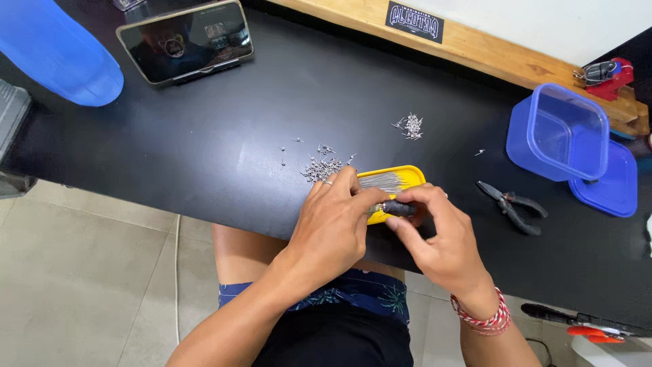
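Both hands met over the shallow yellow plastic tray (407,175) of thin metal pins at the black tabletop's (204,149) near edge. Right hand (441,238) pinched a small dark cylindrical tool (397,208); left hand (336,224), fingers curled, steadied its tip. Loose pin pile (322,166) lay beside.

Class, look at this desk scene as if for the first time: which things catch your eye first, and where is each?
At the near edge of the black tabletop, the left hand and right hand meet over a shallow yellow plastic tray, pinching a small dark cylindrical piece. Tiny silver metal parts lie scattered just beyond the tray. At the right stands a translucent blue plastic box.
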